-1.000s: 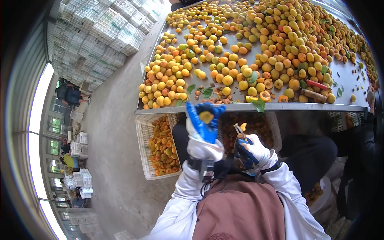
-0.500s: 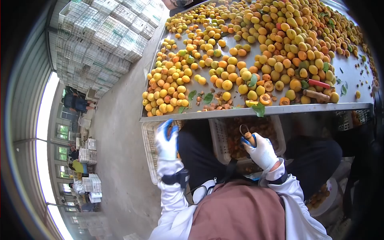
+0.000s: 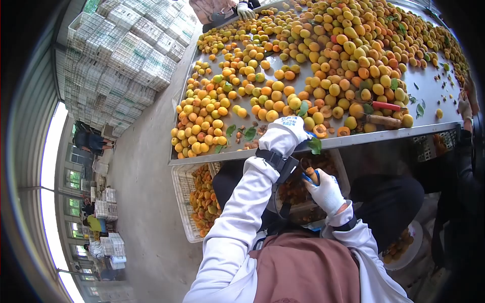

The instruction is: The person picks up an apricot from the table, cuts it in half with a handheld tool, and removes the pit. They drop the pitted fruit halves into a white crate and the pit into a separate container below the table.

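Tabletop at twelve o'clock puts apricots within reach of the left hand, fingers hidden, grip unclear; towards five o'clock from it, right hand fingers wrap a wooden-handled tool, apparently for firm hold.

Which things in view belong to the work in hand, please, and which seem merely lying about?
Apparently in use:
wooden-handled tool, in right hand
fruit, near left hand
metal table
crate of cut fruit

Apparently lying about:
red-handled tool
loose leaves
stacked crates
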